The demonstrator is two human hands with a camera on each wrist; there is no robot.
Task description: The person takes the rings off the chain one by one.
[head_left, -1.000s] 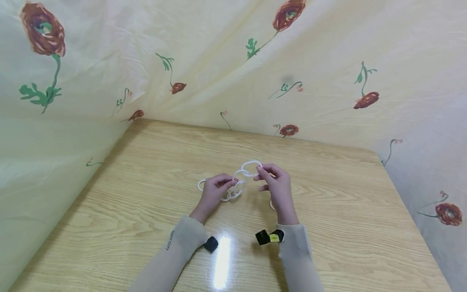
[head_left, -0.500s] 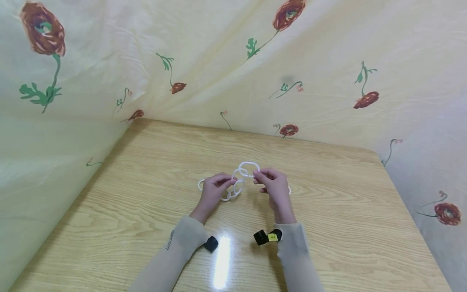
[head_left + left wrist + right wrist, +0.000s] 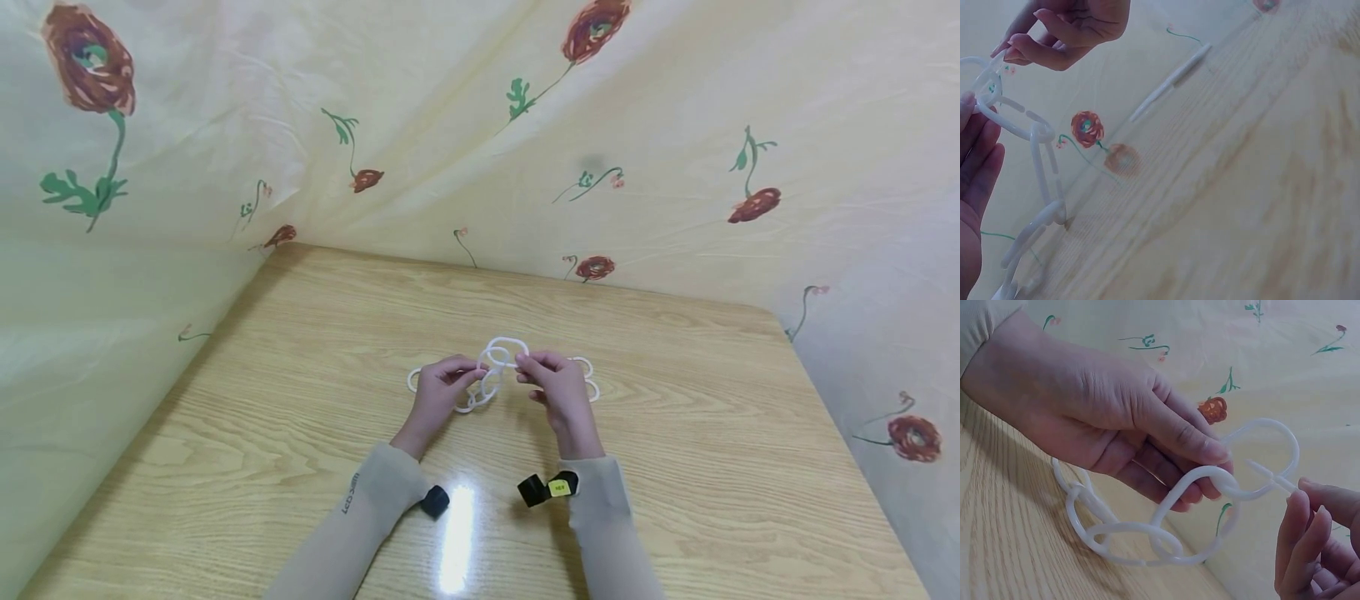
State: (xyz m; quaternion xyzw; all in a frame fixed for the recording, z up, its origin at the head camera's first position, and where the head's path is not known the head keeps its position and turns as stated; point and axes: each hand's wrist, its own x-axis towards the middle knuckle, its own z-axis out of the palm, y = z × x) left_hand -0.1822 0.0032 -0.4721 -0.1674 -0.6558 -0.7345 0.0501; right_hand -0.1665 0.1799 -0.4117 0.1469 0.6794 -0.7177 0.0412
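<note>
In the head view, my left hand [image 3: 441, 393] pinches a white plastic chain link [image 3: 480, 358] between thumb and fingers. From that link a short chain of several white links [image 3: 1138, 526] hangs in a curve toward the tabletop. My right hand [image 3: 562, 390] pinches another white link [image 3: 510, 340], whose far loop overlaps the left hand's link. In the right wrist view this second link [image 3: 1295, 447] has a narrow split in one long side, and the right fingertips [image 3: 1300, 499] grip it beside the split. The left thumb [image 3: 1213, 450] presses close to where the two links cross.
Behind my right hand, white links [image 3: 588, 367] lie on the wooden table [image 3: 712, 400]. Part of a white link [image 3: 412, 381] shows beyond my left hand. A flowered cloth [image 3: 450, 125] hangs round the table's back and sides. Each sleeve carries a small black camera [image 3: 532, 490].
My right hand has moved left and slightly down, bringing its link further over the left hand's link. More links now show behind it. My left hand has stayed in place.
</note>
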